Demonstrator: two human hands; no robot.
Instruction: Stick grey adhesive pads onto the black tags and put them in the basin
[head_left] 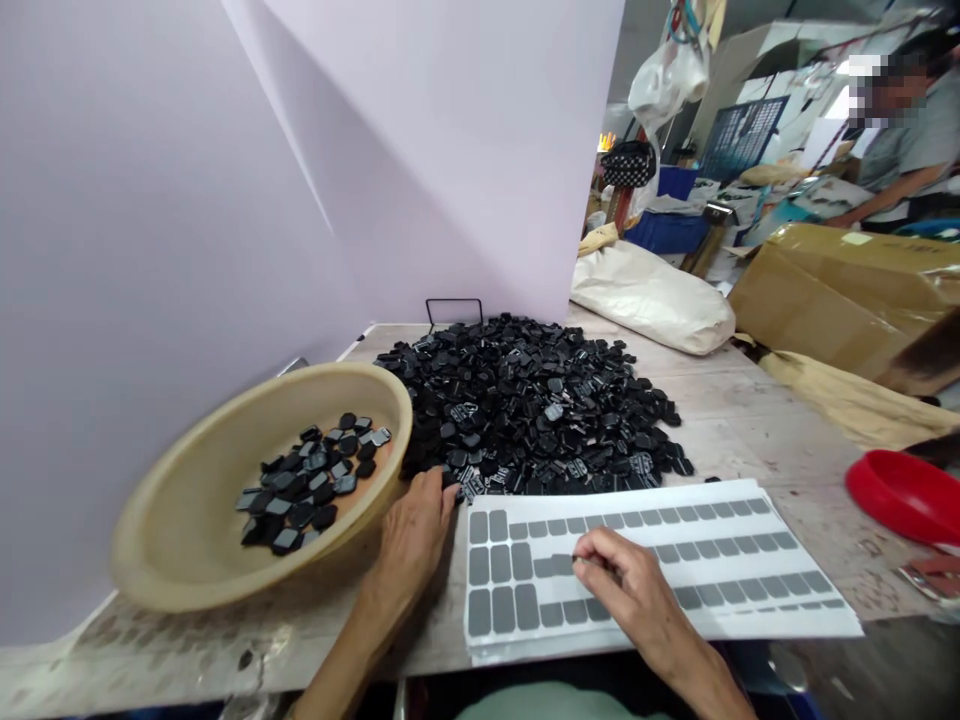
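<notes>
My left hand point(414, 525) is at the near edge of a heap of small black plastic pieces point(532, 400), its fingers closed on one black piece at the fingertips. Over a white sheet of grey stickers point(675, 535), my right hand point(626, 580) pinches the edge of a grey sticker point(556, 565) between thumb and forefinger. The sticker seems partly lifted from its row; its far end is hard to make out. To the left of my left forearm stands a beige basin point(172, 500) holding black pieces, many with grey tops.
Pale partitions point(420, 150) rise behind the wooden table point(750, 410). A black wire stand point(454, 300) is behind the heap. On the right are a white sack point(652, 295), a cardboard box point(840, 290) and a red scoop-like dish point(900, 495). Another person point(911, 140) is farther back.
</notes>
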